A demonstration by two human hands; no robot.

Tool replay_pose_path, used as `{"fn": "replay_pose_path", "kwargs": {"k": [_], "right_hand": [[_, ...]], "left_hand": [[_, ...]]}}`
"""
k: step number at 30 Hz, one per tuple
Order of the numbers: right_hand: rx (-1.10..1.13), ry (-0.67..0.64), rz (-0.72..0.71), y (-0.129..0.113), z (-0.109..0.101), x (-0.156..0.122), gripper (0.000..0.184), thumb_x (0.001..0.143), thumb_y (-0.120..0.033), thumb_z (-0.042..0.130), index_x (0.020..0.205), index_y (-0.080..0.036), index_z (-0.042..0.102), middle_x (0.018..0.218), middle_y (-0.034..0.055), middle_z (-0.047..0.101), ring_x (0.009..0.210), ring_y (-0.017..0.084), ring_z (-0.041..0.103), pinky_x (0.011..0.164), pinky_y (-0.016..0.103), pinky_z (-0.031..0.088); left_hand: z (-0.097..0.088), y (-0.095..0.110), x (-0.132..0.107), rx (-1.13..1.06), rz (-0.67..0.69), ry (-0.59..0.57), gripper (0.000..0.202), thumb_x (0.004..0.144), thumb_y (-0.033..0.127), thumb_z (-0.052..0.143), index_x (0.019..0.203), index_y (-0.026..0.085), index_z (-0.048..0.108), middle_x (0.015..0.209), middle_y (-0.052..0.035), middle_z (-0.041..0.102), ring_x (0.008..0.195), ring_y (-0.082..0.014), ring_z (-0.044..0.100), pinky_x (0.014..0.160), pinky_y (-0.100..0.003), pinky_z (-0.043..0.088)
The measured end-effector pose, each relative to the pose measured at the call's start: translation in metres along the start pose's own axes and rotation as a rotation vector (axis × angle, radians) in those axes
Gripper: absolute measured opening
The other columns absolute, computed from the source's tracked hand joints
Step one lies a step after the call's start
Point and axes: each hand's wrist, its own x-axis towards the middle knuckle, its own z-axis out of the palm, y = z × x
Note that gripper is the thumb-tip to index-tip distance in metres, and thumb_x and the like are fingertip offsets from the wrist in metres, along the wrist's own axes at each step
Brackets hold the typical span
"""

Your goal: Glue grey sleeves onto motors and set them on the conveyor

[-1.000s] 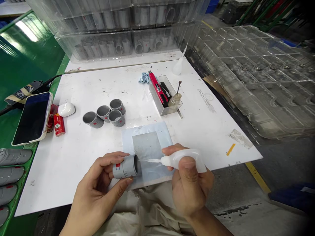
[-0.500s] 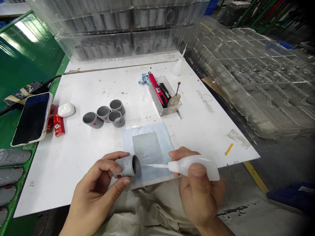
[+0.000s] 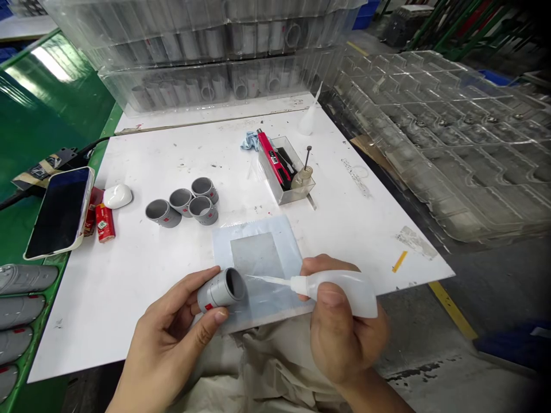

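Grey, the tube (image 3: pixel 215 292) at lower centre is pinched in the half-curled left hand (image 3: pixel 172 330) so its mouth (image 3: pixel 236 283) faces the bottle (image 3: pixel 356 289) gripped by the closed right hand (image 3: pixel 346 330), whose nozzle (image 3: pixel 279 281) tip looks too faint to place.

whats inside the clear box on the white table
The clear box holds a red-and-black tool, its far end over the rim, a dark item beside it and a small jar with a rod standing up from it. Anything beneath them is covered and cannot be seen.
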Motion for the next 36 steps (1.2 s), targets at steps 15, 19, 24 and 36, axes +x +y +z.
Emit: {"fn": "replay_pose_path", "kwargs": {"k": [15,19,24,36], "right_hand": [[0.065,-0.014,0.122,-0.004,0.011,-0.004,0.021,0.105,-0.033,0.066,0.109,-0.021,0.083,0.101,0.0094,0.076,0.081,0.022,0.066,0.060,0.034,0.047],[0.116,-0.043,0.132,-0.004,0.009,-0.004,0.021,0.105,-0.030,0.065,0.112,-0.023,0.083,0.100,0.0080,0.075,0.077,0.020,0.063,0.060,0.033,0.044],[0.075,-0.035,0.122,-0.004,0.011,-0.002,0.022,0.105,-0.034,0.065,0.108,-0.021,0.083,0.094,0.0082,0.075,0.073,0.020,0.061,0.058,0.033,0.043],[0.091,-0.044,0.130,-0.002,0.009,-0.004,0.021,0.104,-0.030,0.065,0.111,-0.024,0.084,0.103,0.0079,0.076,0.081,0.022,0.065,0.063,0.035,0.045]], "left_hand": [[0.005,0.006,0.001,-0.123,0.047,-0.049,0.035,0.085,0.039,0.090,0.120,0.037,0.085,0.106,-0.0003,0.079,0.096,-0.0197,0.074,0.087,-0.023,0.062],[0.005,0.006,0.002,-0.105,0.058,-0.057,0.034,0.086,0.039,0.089,0.119,0.037,0.085,0.109,-0.0011,0.079,0.094,-0.0191,0.074,0.083,-0.022,0.062],[0.004,0.006,0.002,-0.087,0.074,-0.062,0.032,0.086,0.039,0.089,0.118,0.038,0.085,0.112,-0.0014,0.078,0.097,-0.0200,0.074,0.087,-0.023,0.063],[0.006,0.007,0.001,-0.094,0.086,-0.051,0.032,0.085,0.039,0.089,0.117,0.041,0.085,0.110,-0.0003,0.079,0.104,-0.0232,0.075,0.089,-0.026,0.064]]}}
